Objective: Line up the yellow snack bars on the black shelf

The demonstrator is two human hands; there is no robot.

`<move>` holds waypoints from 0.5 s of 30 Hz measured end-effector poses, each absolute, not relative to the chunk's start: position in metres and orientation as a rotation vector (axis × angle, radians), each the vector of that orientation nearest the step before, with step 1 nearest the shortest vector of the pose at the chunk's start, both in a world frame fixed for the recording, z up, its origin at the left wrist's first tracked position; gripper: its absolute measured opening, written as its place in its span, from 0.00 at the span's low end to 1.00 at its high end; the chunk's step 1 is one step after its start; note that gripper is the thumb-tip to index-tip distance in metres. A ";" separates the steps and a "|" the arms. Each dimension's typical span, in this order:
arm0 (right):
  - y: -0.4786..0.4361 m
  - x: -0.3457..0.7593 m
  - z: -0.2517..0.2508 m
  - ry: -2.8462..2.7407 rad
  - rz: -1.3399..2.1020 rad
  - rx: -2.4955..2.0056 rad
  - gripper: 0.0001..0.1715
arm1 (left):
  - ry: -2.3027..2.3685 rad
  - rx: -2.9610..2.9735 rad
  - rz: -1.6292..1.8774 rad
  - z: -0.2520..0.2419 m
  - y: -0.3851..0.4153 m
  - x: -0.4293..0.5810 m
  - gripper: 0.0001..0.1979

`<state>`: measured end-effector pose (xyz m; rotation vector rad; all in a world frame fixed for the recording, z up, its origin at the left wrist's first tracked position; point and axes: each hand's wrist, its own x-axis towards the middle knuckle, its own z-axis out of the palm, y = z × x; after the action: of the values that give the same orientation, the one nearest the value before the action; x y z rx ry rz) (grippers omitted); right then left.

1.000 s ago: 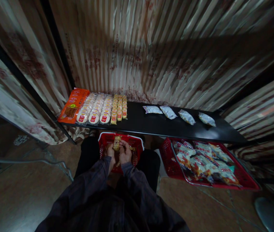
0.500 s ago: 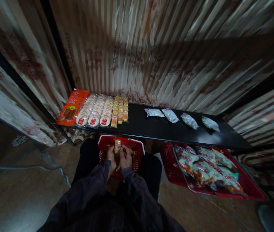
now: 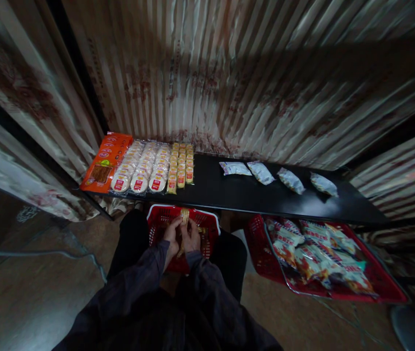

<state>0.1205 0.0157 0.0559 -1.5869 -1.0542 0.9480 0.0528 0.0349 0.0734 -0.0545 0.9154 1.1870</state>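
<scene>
Over a red basket [image 3: 212, 217] between my knees, both hands meet around a small yellow wrapped snack [image 3: 185, 215]. My left hand [image 3: 171, 234] grips it from the left with closed fingers. From the right, my right hand [image 3: 191, 236] closes on the same snack, whose lower part the fingers hide. More yellow packets lie in the basket, partly covered by my hands. On the black shelf [image 3: 210, 187] just beyond stand rows of similar yellow snacks [image 3: 181, 168], beside rows of round white wrapped crackers [image 3: 139, 182].
An orange packet [image 3: 105, 163] lies at the shelf's left end. Several white bags [image 3: 262, 172] are spaced along its right half. A second red basket [image 3: 386, 287], full of printed snack bags [image 3: 311, 258], stands at my right. A grey cable [image 3: 46, 252] crosses the floor at left.
The yellow snack has turned and shifted slightly right, and my hands have drawn closer together around it. The view has moved a little.
</scene>
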 end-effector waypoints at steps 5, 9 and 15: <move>0.028 0.126 0.064 -1.152 0.756 -1.623 0.29 | 0.900 -0.007 1.262 0.078 0.045 0.057 0.12; 0.037 0.131 0.066 -1.150 0.727 -1.613 0.29 | 0.918 0.084 1.273 0.082 0.053 0.059 0.14; 0.045 0.134 0.068 -1.096 0.805 -1.514 0.30 | 0.946 0.213 1.246 0.087 0.059 0.060 0.18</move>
<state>0.1343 0.0448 0.0682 -1.5138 -1.0955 0.8048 0.0600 0.0586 0.0870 0.2126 0.9457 1.2462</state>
